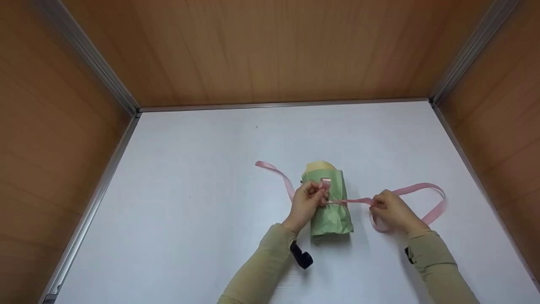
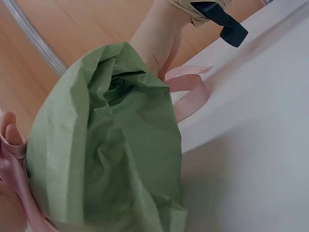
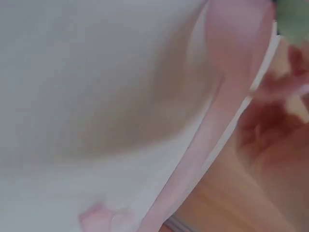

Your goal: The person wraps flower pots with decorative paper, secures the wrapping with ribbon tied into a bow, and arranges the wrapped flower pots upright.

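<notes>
A bundle wrapped in crumpled green paper (image 1: 331, 221), with a pale yellow end (image 1: 319, 165) showing at its far side, lies on the white table. Pink ribbon (image 1: 356, 201) crosses its middle. My left hand (image 1: 304, 206) is over the bundle's left side and pinches the ribbon, a small loop (image 1: 325, 183) standing up above the fingertips. To the right of the bundle, my right hand (image 1: 394, 213) pinches the ribbon's other stretch, which runs fairly straight between the hands. The folded paper end (image 2: 120, 145) fills much of the left wrist view; the right wrist view is blurred.
One ribbon tail (image 1: 274, 169) trails to the left of the bundle. Beyond my right hand, more ribbon (image 1: 441, 202) curves in a wide loop. Wood-grain panels (image 1: 270, 50) with metal edging enclose the white table (image 1: 190, 169) at the back and sides.
</notes>
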Available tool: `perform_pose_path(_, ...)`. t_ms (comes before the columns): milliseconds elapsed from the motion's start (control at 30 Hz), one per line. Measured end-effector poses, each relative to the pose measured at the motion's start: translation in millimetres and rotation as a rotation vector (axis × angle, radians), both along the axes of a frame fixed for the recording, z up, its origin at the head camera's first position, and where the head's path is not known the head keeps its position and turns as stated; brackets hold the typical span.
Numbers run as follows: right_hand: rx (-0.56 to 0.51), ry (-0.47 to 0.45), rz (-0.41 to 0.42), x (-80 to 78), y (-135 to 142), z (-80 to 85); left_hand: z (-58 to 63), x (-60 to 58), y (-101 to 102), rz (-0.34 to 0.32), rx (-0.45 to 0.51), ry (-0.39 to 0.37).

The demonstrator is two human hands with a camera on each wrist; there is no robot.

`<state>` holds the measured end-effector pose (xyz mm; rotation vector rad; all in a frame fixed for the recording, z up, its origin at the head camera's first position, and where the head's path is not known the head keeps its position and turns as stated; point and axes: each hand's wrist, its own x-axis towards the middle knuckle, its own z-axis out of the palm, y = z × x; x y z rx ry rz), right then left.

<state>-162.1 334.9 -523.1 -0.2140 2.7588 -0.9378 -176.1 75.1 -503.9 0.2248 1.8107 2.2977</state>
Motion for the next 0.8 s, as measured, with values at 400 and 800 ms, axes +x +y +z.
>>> perform_pose_path(400,0.176,0.006,0.050,-2.8,38.3,-5.2,-20.6,-3.8,7.9,0.002,0.050,-0.012)
perform_pose_path(800,-0.547,-0.367,-0.166,-29.1,33.8,41.2,-21.9,-3.6,8.2,-0.004,0.094,-0.016)
